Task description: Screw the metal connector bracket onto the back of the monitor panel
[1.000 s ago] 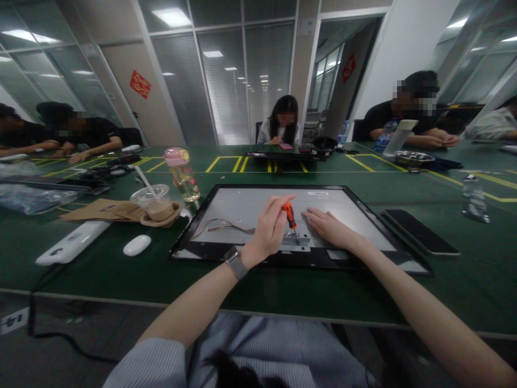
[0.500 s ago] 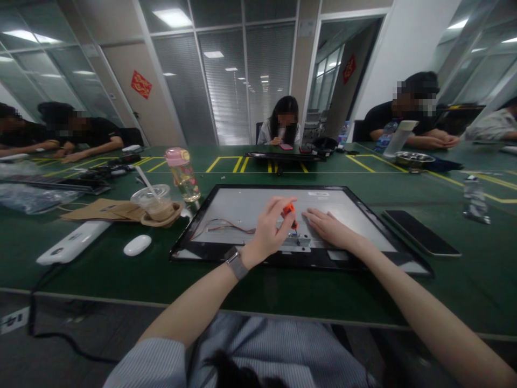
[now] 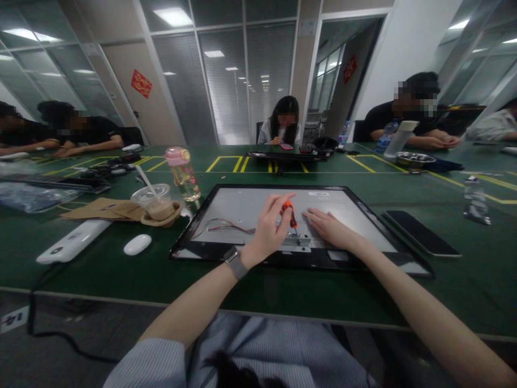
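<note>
My left hand [image 3: 270,225] is closed around the orange-and-black handle of a screwdriver [image 3: 289,210]. The screwdriver leans slightly, its shaft pointing down at a small metal bracket [image 3: 299,242] on the near side of a display panel [image 3: 258,202]. Whether the tip sits in a screw is too small to tell. Flat on the panel's grey back lies my right hand [image 3: 328,225], fingers stretched out, just right of the screwdriver. Thin coloured wires [image 3: 226,223] run across the panel to the left of my left hand.
Left of the panel are a white mouse [image 3: 138,245], a white power strip [image 3: 75,242], an iced drink cup [image 3: 155,202] and a pink-lidded bottle [image 3: 183,172]. A dark phone-like slab [image 3: 420,231] lies to the right. Several people sit around the green table [image 3: 242,291].
The screwdriver handle has turned and tilted a little within my left hand's fingers. My right hand stays in the same place on the panel.
</note>
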`<act>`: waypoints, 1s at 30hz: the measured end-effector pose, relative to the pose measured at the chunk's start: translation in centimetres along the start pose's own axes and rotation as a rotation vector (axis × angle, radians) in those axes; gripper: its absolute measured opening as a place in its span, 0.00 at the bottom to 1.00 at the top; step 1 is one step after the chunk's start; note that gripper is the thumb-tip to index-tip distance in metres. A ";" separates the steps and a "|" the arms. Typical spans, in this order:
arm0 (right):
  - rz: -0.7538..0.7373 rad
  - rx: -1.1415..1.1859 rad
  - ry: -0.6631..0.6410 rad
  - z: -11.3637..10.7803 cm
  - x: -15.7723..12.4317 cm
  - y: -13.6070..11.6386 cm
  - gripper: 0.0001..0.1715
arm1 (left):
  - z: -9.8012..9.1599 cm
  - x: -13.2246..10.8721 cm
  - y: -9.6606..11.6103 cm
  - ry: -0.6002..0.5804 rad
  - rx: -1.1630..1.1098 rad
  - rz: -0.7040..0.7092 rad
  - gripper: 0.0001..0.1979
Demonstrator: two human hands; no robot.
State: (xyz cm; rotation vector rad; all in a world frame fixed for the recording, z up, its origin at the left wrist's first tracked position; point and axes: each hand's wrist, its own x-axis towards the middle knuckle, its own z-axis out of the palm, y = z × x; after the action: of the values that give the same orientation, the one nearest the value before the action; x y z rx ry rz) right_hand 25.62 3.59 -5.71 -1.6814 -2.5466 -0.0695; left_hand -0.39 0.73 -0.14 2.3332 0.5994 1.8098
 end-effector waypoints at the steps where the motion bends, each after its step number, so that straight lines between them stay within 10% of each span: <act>1: 0.000 0.002 0.004 0.0 0.0 0.0 0.32 | 0.0 -0.1 -0.1 -0.019 -0.015 -0.015 0.18; 30: -0.040 -0.006 0.028 0.7 0.2 0.6 0.33 | 0.6 -0.2 -0.9 -0.017 -0.193 -0.129 0.22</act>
State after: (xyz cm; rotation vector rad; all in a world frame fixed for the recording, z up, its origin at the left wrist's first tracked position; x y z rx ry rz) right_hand 26.10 4.09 -6.38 -1.6192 -2.5626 -0.1028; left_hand -0.10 1.53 -0.81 2.1309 0.5337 1.7074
